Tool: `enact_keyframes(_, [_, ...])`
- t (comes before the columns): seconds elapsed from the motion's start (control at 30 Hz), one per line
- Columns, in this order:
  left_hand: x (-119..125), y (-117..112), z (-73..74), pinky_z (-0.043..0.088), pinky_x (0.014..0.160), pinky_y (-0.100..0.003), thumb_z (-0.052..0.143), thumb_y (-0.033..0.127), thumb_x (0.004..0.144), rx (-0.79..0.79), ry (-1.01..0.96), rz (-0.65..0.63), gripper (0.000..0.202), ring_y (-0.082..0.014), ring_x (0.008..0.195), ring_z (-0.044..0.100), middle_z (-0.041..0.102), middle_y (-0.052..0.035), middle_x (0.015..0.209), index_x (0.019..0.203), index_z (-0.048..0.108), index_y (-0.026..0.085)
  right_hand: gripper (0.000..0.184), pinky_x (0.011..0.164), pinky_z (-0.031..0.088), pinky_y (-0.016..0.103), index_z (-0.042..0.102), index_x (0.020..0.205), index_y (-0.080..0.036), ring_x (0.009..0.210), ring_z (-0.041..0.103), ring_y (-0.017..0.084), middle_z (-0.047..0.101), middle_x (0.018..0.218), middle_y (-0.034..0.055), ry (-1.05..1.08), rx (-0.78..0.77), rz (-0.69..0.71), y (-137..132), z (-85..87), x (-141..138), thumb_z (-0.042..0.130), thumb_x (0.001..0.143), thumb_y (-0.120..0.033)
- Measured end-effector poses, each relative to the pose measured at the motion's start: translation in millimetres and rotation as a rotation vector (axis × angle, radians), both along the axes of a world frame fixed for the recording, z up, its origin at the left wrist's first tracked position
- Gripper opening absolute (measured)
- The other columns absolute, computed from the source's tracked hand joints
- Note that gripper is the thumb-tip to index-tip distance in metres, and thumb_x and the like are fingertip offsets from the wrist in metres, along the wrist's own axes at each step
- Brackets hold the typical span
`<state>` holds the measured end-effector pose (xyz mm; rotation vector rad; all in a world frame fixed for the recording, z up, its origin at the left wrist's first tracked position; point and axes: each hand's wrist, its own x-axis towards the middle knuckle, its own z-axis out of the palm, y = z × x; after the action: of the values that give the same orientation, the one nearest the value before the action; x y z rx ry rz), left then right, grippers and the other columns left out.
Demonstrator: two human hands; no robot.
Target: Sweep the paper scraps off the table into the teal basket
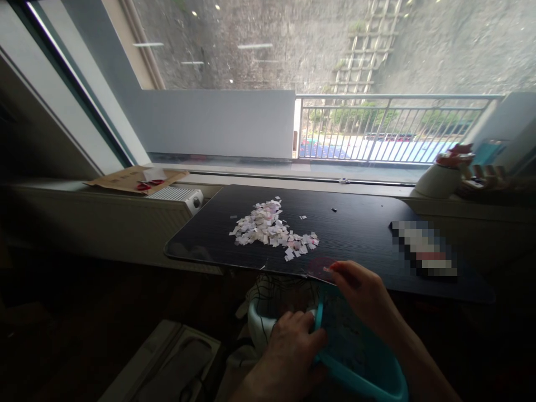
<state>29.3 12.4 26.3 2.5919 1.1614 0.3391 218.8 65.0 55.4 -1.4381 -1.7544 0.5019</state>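
A loose heap of small white paper pieces [263,226] lies on the black tabletop [355,234], trailing toward its front edge. There my right hand [362,282] pinches a thin, see-through reddish sheet [320,268], whose exact kind I cannot make out. Below the edge, my left hand [293,340] is closed over the rim of a turquoise bin [335,368]. The bin's inside is dim, and what lies in it is unclear. Left of it is a pale blue container [257,321], partly covered by a white cloth with dark lines [272,287].
A blurred-out item [425,248] lies at the tabletop's right. Red-handled scissors [149,184] rest on brown cardboard [121,178] by the window, near a white radiator [178,198]. A pale pot [435,181] stands at the right sill. An open box [167,363] is at lower left.
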Motion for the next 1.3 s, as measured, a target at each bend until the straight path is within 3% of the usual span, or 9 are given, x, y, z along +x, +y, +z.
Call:
enact_keyframes(0.3, [-6.1,-6.6,0.2,0.035,0.066,-0.031,0.073,0.029,0.071,0.062,0.036,0.061,0.022,-0.0205,0.08,0.05,0.053,0.0007,0.088,0.081,0.054,0.023,0.016,0.064,0.044,0.024,0.064,0.087,-0.019,0.07,0.057,0.014,0.063,0.081,0.002,-0.015,0.031,0.08,-4.8,1.8,-8.4,0.05,0.086,-0.026])
enact_keyframes(0.53, [-28.5,-31.8,-36.5,0.032,0.062,-0.031,0.064,0.025,0.07,0.328,-0.047,0.065,0.014,-0.0193,0.067,0.044,0.047,0.0001,0.074,0.08,0.054,0.025,0.019,0.065,0.045,0.023,0.065,0.091,-0.021,0.072,0.058,0.013,0.063,0.083,0.0018,0.0,0.004,0.187,-19.6,8.9,-21.2,0.048,0.088,-0.029])
enact_keyframes(0.73, [-30.7,-35.1,-54.3,0.032,0.062,-0.032,0.05,0.024,0.082,0.429,-0.064,0.056,0.004,-0.0193,0.066,0.045,0.047,-0.0013,0.074,0.082,0.055,0.024,0.038,0.064,0.049,0.028,0.063,0.106,-0.018,0.072,0.063,0.018,0.068,0.082,0.0041,-0.064,-0.064,-0.146,16.9,8.0,18.3,0.055,0.081,-0.045])
enact_keyframes(0.83, [-26.3,-31.2,-54.7,0.032,0.062,-0.032,0.05,0.027,0.082,0.461,-0.062,0.066,0.005,-0.019,0.065,0.046,0.049,-0.0014,0.073,0.081,0.055,0.025,0.052,0.063,0.049,0.032,0.058,0.118,-0.013,0.071,0.063,0.021,0.068,0.082,0.0063,-0.291,-0.143,-0.145,36.9,10.5,40.7,0.052,0.08,-0.049])
enact_keyframes(0.93, [-22.9,-29.9,-49.4,0.033,0.064,-0.033,0.052,0.03,0.082,0.408,-0.022,0.082,0.006,-0.019,0.065,0.047,0.05,-0.0013,0.073,0.082,0.056,0.026,0.052,0.069,0.047,0.039,0.058,0.12,-0.013,0.094,0.059,0.031,0.063,0.109,0.0145,-0.559,0.028,-0.257,37.0,22.5,33.3,0.051,0.08,-0.046])
enact_keyframes(1.0, [-22.7,-31.0,-43.8,0.034,0.063,-0.032,0.055,0.036,0.081,0.332,0.027,0.07,0.011,-0.0198,0.067,0.048,0.051,-0.0016,0.074,0.085,0.056,0.026,0.039,0.07,0.046,0.036,0.063,0.111,-0.016,0.096,0.058,0.028,0.062,0.113,0.0131,-0.557,0.124,-0.129,28.8,30.9,8.6,0.047,0.084,-0.038])
enact_keyframes(1.13, [-29.2,-36.0,-37.9,0.036,0.061,-0.032,0.057,0.036,0.08,0.286,0.088,0.065,0.012,-0.0209,0.068,0.049,0.052,-0.0021,0.075,0.086,0.058,0.026,0.029,0.066,0.044,0.022,0.07,0.098,-0.021,0.076,0.062,0.014,0.07,0.089,0.0046,-0.488,-0.11,0.638,19.6,25.5,-58.2,0.045,0.082,-0.017])
enact_keyframes(1.2, [-35.8,-39.2,-38.5,0.038,0.061,-0.032,0.056,0.033,0.082,0.301,0.061,0.059,0.01,-0.0214,0.069,0.051,0.052,-0.0029,0.075,0.089,0.059,0.027,0.031,0.067,0.043,0.021,0.071,0.095,-0.02,0.079,0.063,0.015,0.072,0.088,0.005,-0.634,-0.238,0.79,24.0,9.9,-82.7,0.047,0.079,-0.012])
enact_keyframes(1.3, [-48.1,-43.9,-39.3,0.043,0.067,-0.035,0.048,0.025,0.087,0.311,-0.001,0.036,0.018,-0.0221,0.075,0.054,0.056,-0.0048,0.081,0.101,0.059,0.028,0.027,0.061,0.042,0.02,0.073,0.092,-0.018,0.073,0.064,0.016,0.073,0.084,0.0058,-0.701,-0.297,0.866,34.8,-16.3,-100.6,0.053,0.074,-0.013])
